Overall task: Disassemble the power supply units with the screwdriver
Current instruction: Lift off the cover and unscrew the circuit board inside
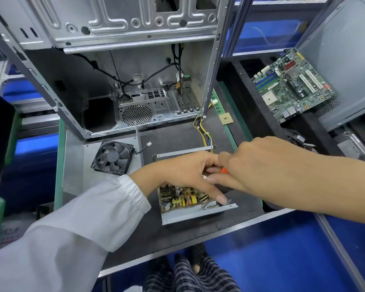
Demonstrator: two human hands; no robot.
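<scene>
So closest to me is my left sleeve (82,218), white with an elastic cuff, and past it my left hand (185,171) sits on top of the open power supply unit (185,202), fingers curled and pinching around the screwdriver (224,170) near its orange bit, thumb stretched down toward the front rail. My right hand (261,163) comes in from the right, wrapped over the handle so I can barely see it; the metal tip lands on a screw (204,206) at the unit's near edge. The unit has its cover off, board with yellow coils showing, and it's lying on a dark work mat (177,234). A bundle of yellow and black wires (203,131) runs from it back toward the empty computer case (114,70) standing open behind. A loose black fan (112,157) rests on a grey metal panel (76,165) to the left. A small CPU chip (226,119) lies by the mat's green edge, and a motherboard (293,85) leans in another case on the right. Blue floor (282,260) below.
</scene>
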